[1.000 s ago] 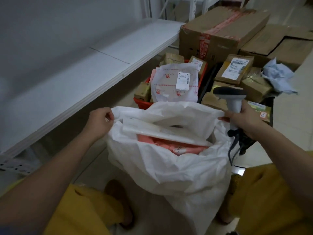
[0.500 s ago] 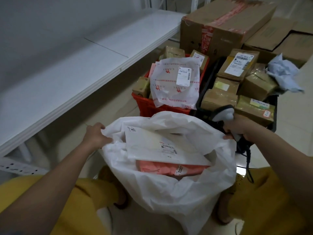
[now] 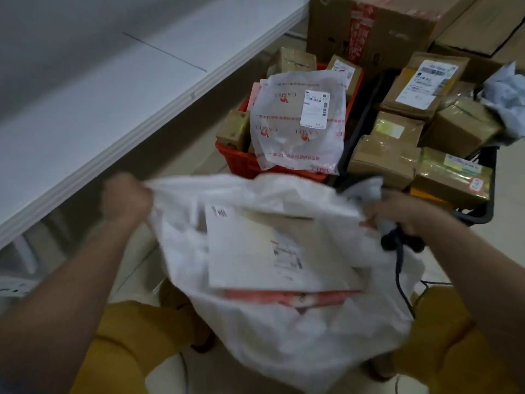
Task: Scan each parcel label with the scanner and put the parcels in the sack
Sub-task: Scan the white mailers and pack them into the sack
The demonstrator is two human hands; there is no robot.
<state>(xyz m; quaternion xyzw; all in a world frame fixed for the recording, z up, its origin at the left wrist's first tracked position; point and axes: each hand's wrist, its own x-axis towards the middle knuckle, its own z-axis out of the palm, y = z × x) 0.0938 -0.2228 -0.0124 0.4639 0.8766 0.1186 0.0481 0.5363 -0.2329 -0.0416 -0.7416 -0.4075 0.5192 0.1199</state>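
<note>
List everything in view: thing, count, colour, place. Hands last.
sack: one, white, centre foreground, mouth held open
flat white parcel: one, white, on top inside the sack
pink parcel: one, pink-red, under the white one
crate: one, red, behind the sack
printed poly bag: one, white with red print, on the crate
taped brown boxes: several, brown, right of the crate
large carton: one, brown, top
shelf: one, white, left
scanner: one, dark handle and cable show, right hand
left hand: grips sack rim
right hand: holds scanner at sack rim
</note>
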